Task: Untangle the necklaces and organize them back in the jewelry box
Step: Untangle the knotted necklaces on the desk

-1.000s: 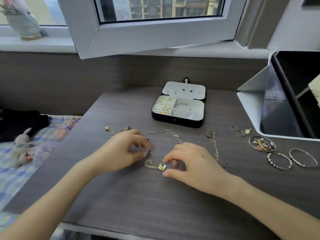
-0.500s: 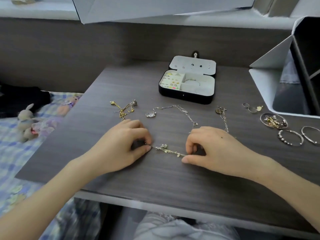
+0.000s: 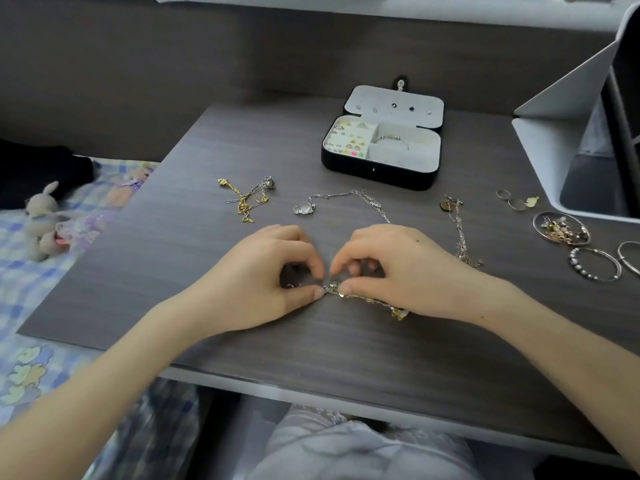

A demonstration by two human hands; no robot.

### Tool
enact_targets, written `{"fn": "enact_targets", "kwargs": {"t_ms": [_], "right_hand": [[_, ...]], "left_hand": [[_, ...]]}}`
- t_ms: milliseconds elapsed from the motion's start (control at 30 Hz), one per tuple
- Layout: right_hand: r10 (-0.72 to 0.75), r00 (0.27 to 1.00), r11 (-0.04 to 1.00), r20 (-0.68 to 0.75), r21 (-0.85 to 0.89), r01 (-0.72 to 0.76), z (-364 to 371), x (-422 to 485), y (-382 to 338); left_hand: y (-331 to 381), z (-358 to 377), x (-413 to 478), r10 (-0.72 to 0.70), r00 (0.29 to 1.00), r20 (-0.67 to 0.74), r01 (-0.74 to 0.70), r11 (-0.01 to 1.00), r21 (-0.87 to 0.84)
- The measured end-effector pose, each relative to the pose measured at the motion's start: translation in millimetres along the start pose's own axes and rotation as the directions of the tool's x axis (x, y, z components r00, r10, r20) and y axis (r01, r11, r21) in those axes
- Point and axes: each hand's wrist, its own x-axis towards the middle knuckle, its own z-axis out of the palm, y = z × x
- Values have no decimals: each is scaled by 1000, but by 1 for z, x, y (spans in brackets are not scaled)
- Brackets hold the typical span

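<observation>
Hands meet at the centre of the head view, low on the dark wood-grain counter point(image 3: 207, 265). The left hand point(image 3: 263, 278) and the right hand point(image 3: 398, 271) both rest on the surface with their fingers point(image 3: 313, 292) curled. Each thumb and forefinger closes on a small knotted stretch of a gold necklace point(image 3: 369, 300) just where the two hands nearly touch. From that pinch the chain runs toward the lower right under the right palm and ends in a yellow charm beside the wrist.

Above the hands a silver necklace point(image 3: 304, 207) with a pale pendant lies loose, its chain curving toward the right hand. To the upper left of it sits a tangled gold chain point(image 3: 246, 202), apart from the others. Right of centre a thin pinkish chain point(image 3: 459, 230) trails down to just behind the right hand.

The jewelry box point(image 3: 377, 172) stands open at upper centre, well apart from the hands, with small pieces in its left compartment and a ring-like band in the right one.

At the right edge lie bangles point(image 3: 594, 263) and a hoop holding charms point(image 3: 561, 229), in front of a white organiser point(image 3: 554, 109). A plush rabbit point(image 3: 43, 220) lies on the bed at the left.
</observation>
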Motion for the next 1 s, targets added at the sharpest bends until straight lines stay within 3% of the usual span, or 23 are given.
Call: {"fn": "enact_targets", "kwargs": {"t_ms": [133, 300, 533, 700, 867, 1000], "right_hand": [[-18, 999, 999, 30, 30, 17, 2, 8, -1], [22, 1000, 965, 10, 262, -24, -7, 9, 5], [90, 996, 926, 1, 367, -84, -13, 9, 14], [122, 992, 946, -32, 306, -107, -11, 11, 18], [43, 999, 994, -27, 101, -40, 0, 12, 18], [15, 996, 999, -83, 46, -11, 6, 13, 18]], "left_hand": [[0, 3, 2, -15, 1000, -7, 15, 1000, -23], [5, 3, 13, -71, 997, 27, 73, 993, -97], [1, 2, 32, -129, 987, 96, 148, 965, -217], [-3, 1, 28, -108, 989, 99, 129, 961, -243], [-1, -2, 26, -136, 988, 71, 151, 939, -308], [-5, -5, 23, -123, 988, 91, 149, 903, -402]]}}
